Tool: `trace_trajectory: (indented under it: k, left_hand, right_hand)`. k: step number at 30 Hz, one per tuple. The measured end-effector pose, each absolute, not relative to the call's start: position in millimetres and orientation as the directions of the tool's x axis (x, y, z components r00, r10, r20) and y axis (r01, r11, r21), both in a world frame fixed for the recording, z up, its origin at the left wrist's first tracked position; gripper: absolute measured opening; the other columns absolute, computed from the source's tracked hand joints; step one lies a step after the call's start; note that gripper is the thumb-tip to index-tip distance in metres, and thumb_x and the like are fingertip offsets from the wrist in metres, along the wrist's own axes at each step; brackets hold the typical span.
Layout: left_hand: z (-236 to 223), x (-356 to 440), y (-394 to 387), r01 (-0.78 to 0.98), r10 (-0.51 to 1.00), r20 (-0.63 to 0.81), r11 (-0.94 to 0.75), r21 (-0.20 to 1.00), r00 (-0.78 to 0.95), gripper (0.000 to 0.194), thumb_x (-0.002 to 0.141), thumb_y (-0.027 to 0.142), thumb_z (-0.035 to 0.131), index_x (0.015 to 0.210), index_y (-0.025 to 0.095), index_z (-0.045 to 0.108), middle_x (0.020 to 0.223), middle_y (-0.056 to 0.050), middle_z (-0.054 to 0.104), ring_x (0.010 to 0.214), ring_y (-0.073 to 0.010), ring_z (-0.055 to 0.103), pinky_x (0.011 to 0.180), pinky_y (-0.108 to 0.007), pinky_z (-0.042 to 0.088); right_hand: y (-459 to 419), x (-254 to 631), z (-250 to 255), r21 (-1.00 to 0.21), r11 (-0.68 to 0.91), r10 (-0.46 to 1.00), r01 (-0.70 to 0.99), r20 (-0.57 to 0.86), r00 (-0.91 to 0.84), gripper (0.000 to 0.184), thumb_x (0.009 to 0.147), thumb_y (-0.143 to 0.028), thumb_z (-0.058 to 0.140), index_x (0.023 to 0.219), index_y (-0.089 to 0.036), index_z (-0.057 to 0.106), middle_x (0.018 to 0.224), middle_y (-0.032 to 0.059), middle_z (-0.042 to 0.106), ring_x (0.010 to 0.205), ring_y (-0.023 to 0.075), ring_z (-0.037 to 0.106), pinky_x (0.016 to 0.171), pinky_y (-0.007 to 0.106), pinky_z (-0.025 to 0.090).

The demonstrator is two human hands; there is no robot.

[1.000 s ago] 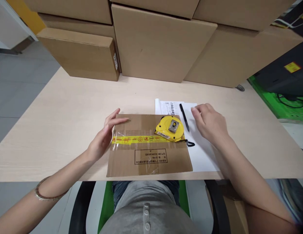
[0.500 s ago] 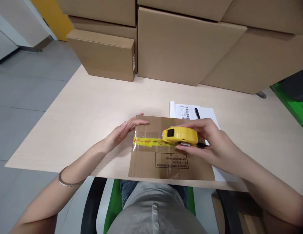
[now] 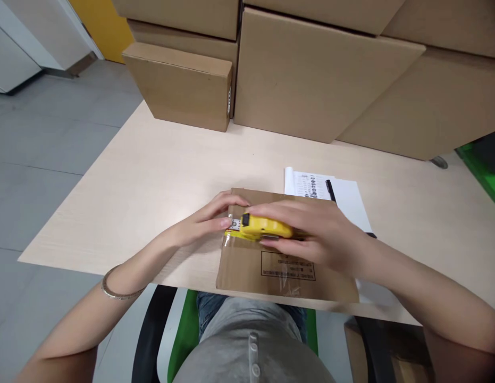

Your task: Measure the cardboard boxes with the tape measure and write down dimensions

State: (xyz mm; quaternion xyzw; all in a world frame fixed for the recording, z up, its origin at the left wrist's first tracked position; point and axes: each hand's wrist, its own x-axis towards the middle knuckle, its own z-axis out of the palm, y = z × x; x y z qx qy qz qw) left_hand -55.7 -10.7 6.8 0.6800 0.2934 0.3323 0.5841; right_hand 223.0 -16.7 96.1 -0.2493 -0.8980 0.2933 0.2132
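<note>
A yellow tape measure (image 3: 267, 226) is held in my right hand (image 3: 330, 239), just over a cardboard box (image 3: 247, 271) at the table's front edge. A short length of its metal blade (image 3: 235, 224) sticks out to the left. My left hand (image 3: 203, 219) is at the box's left edge, its thumb on the blade's end and its fingertips over the box top. Yellow printed packing tape (image 3: 233, 234) runs along the box, partly hidden beneath the tape measure. Printed text in a frame (image 3: 287, 265) shows on the near part of the box.
Behind the box lie papers (image 3: 351, 199) with a black pen (image 3: 330, 190) on them. Large cardboard boxes (image 3: 311, 74) are stacked along the table's back, with a smaller box (image 3: 179, 90) at their left. A green-edged dark object (image 3: 482, 173) is at far right.
My right hand has brought the tape measure left, to the box's left edge. A bit of blade now shows, and my left thumb has come onto its end. The view has shifted slightly.
</note>
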Motion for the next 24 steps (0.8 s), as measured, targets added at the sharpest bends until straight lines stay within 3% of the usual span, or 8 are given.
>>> trace_trajectory:
  k: [6, 12, 17, 21, 24]
  left_hand:
    - [7, -59, -10, 0.068, 0.794, 0.069, -0.138, 0.988, 0.604, 0.041, 0.098, 0.055, 0.06, 0.134, 0.039, 0.067, 0.127, -0.006, 0.06, 0.121, -0.0301, 0.054, 0.101, -0.042, 0.046]
    - [6, -61, -12, 0.087, 0.818, 0.013, -0.077, 0.993, 0.575, 0.041, 0.096, 0.052, 0.061, 0.133, 0.038, 0.068, 0.133, -0.006, 0.059, 0.128, -0.0334, 0.051, 0.101, -0.042, 0.046]
    - [4, -60, -13, 0.08, 0.839, 0.002, -0.054, 0.995, 0.545, 0.042, 0.094, 0.05, 0.063, 0.132, 0.035, 0.069, 0.136, -0.007, 0.061, 0.128, -0.033, 0.05, 0.091, -0.037, 0.045]
    - [1, -62, -12, 0.089, 0.842, 0.006, -0.064, 0.994, 0.539, 0.041, 0.095, 0.048, 0.061, 0.133, 0.035, 0.068, 0.134, -0.006, 0.061, 0.125, -0.0327, 0.05, 0.087, -0.037, 0.044]
    - [-2, -65, -12, 0.104, 0.832, 0.01, -0.082, 0.991, 0.554, 0.041, 0.097, 0.046, 0.058, 0.136, 0.036, 0.066, 0.135, -0.006, 0.06, 0.123, -0.0319, 0.05, 0.088, -0.037, 0.044]
  right_hand:
    - [-35, 321, 98, -0.603, 0.594, 0.762, 0.533, 0.21, -0.612, 0.058, 0.091, -0.027, 0.079, 0.141, -0.052, 0.064, 0.123, -0.0048, 0.08, 0.099, 0.023, 0.079, 0.085, 0.036, 0.066]
    - [-52, 392, 84, -0.651, 0.447, 0.869, 0.613, 0.154, -0.47, 0.047, 0.088, -0.032, 0.08, 0.131, -0.049, 0.072, 0.118, -0.0032, 0.081, 0.096, 0.0288, 0.08, 0.08, 0.043, 0.07]
    - [-45, 405, 72, -0.704, 0.424, 0.879, 0.57, 0.167, -0.447, 0.048, 0.087, -0.031, 0.082, 0.131, -0.049, 0.071, 0.119, -0.0038, 0.081, 0.096, 0.0256, 0.08, 0.084, 0.041, 0.069]
    - [-41, 397, 67, -0.684, 0.429, 0.876, 0.59, 0.156, -0.456, 0.044, 0.087, -0.034, 0.083, 0.128, -0.044, 0.072, 0.117, -0.0008, 0.08, 0.096, 0.0251, 0.078, 0.082, 0.04, 0.067]
    - [-43, 389, 70, -0.631, 0.392, 0.911, 0.669, 0.166, -0.377, 0.05, 0.083, -0.048, 0.085, 0.13, -0.042, 0.07, 0.113, 0.0009, 0.08, 0.089, 0.0255, 0.078, 0.071, 0.038, 0.066]
